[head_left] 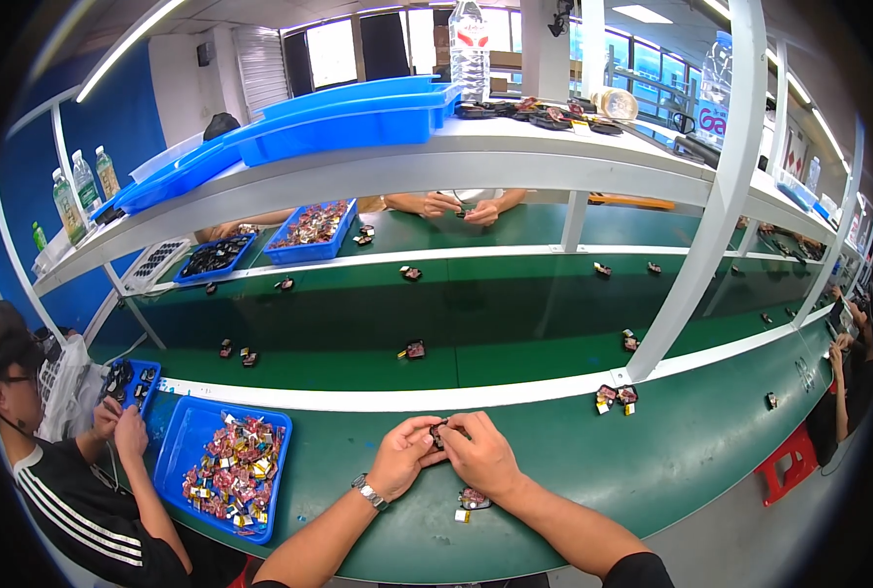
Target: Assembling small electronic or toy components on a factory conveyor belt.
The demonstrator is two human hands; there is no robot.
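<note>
Over the green bench, my left hand (403, 459) and my right hand (480, 455) meet around a small dark casing with a reddish circuit board (438, 437). Fingers of both hands are closed on it, and they cover much of the part. Just below my right hand lies another small board assembly (474, 499), with a yellow-and-white piece (462, 515) beside it. To the left of my forearms a blue tray (282, 431) holds a heap of reddish boards with yellow and white pieces.
A white rail (397, 400) borders the bench, with a conveyor belt (515, 333) carrying scattered parts beyond it. A slanted white post (693, 245) rises at right, near several boards (616, 397). A co-worker (74, 490) sits at left. Blue trays (339, 127) rest on the overhead shelf.
</note>
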